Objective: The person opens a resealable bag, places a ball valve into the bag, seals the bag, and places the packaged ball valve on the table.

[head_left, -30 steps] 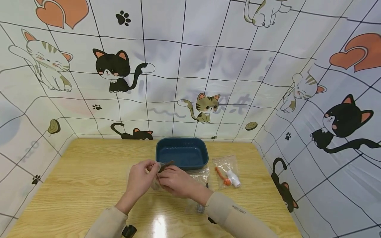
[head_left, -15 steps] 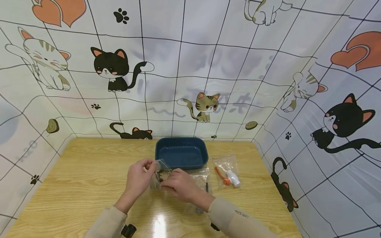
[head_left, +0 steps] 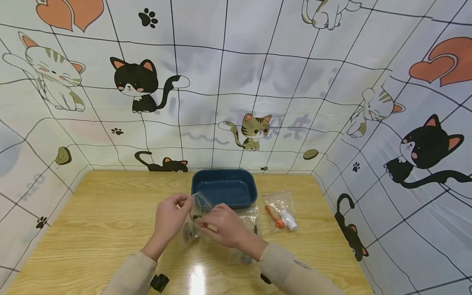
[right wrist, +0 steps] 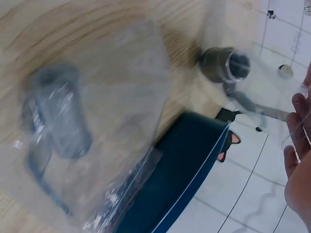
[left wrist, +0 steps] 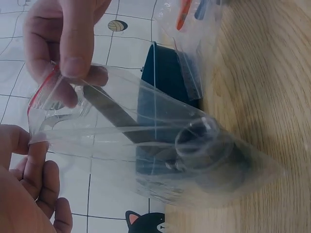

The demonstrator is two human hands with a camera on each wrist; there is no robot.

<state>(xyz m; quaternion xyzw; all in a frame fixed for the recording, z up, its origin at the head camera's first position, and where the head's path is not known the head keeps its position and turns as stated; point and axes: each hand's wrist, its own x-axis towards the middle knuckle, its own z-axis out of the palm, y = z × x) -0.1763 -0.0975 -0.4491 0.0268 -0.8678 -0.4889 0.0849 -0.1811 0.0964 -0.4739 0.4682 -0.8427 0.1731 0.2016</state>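
A clear zip bag [left wrist: 116, 160] with a red line along its mouth hangs between both hands. Its mouth is pinched at one edge by my left hand [head_left: 169, 219] and at the other by my right hand [head_left: 229, 227]. Inside it lies a grey metallic cylinder [right wrist: 216, 65], low in the bag. A long flat metal handle [left wrist: 111, 108] slants up from the cylinder toward the mouth. In the left wrist view, the right thumb and fingers press the red-lined edge while the left fingers hold the side across from it.
Behind the hands stands a dark blue tray [head_left: 225, 188]. To its right lies a clear bag with an orange handled piece [head_left: 273, 217] and a white bottle [head_left: 288, 220]. Another bag, under the right forearm, holds a grey bottle-like piece [right wrist: 63, 116].
A dark flat piece showing above the bag at the right fingers is now down inside it. The right hand has shifted slightly right and grips the bag's mouth; the bag's lower part shows more.
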